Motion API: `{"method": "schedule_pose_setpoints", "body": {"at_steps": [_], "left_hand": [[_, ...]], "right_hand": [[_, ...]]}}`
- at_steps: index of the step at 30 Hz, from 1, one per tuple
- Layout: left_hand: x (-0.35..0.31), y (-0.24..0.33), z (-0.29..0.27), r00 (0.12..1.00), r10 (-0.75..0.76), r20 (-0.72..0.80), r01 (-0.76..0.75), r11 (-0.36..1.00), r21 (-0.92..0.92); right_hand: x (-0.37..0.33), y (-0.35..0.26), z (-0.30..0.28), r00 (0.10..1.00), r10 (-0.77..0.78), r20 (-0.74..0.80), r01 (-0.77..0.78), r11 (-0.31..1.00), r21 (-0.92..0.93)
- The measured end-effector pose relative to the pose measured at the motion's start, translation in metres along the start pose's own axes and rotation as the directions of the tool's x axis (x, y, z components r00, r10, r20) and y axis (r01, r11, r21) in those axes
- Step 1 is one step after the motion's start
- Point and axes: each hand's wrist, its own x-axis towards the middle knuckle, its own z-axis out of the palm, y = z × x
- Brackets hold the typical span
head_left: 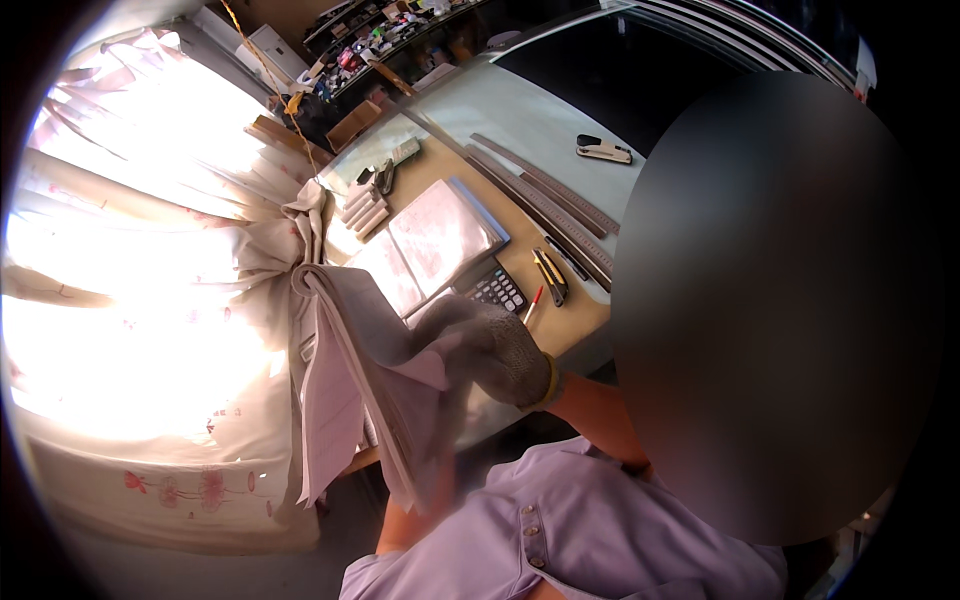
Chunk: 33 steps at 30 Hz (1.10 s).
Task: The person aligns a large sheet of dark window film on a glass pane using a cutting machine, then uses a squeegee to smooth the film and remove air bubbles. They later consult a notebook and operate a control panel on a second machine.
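A thick paper notebook (375,385) is held up off the desk, its cover rolled over at the top and its loose pages hanging down. My right hand (505,355), in a grey knit glove with a yellow cuff, is bent against the notebook's right side, fingers closed at a page edge and slightly blurred. My left forearm (408,522) rises behind the hanging pages, which hide the left hand. Just beyond the right glove lie a black calculator (497,286) and a red-and-white pen (534,303). An open book (435,240) with pale pages rests behind them.
On the desk (585,322) are a yellow-and-black utility knife (550,276), several long metal rulers (560,200), a stapler (604,150) and paper rolls (364,210). A bright knotted curtain (150,330) hangs at the left. A dark blurred patch covers the right side.
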Motion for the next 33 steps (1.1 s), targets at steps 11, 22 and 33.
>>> {"method": "schedule_pose_setpoints", "body": {"at_steps": [11, 22, 33], "left_hand": [[0.021, -0.098, -0.048, 0.988, -0.015, -0.155, -0.131, 0.456, -0.880], [0.019, -0.066, -0.032, 0.960, 0.099, -0.261, -0.163, 0.958, -0.238], [0.023, -0.070, -0.031, 0.917, 0.068, -0.394, -0.232, 0.893, -0.387]], "right_hand": [[0.015, -0.032, -0.018, 0.996, -0.079, -0.037, 0.070, 0.976, -0.205], [0.012, -0.077, -0.076, 0.900, -0.429, -0.073, 0.328, 0.779, -0.534], [-0.014, -0.085, -0.034, 0.885, -0.001, 0.465, 0.245, 0.851, -0.464]]}}
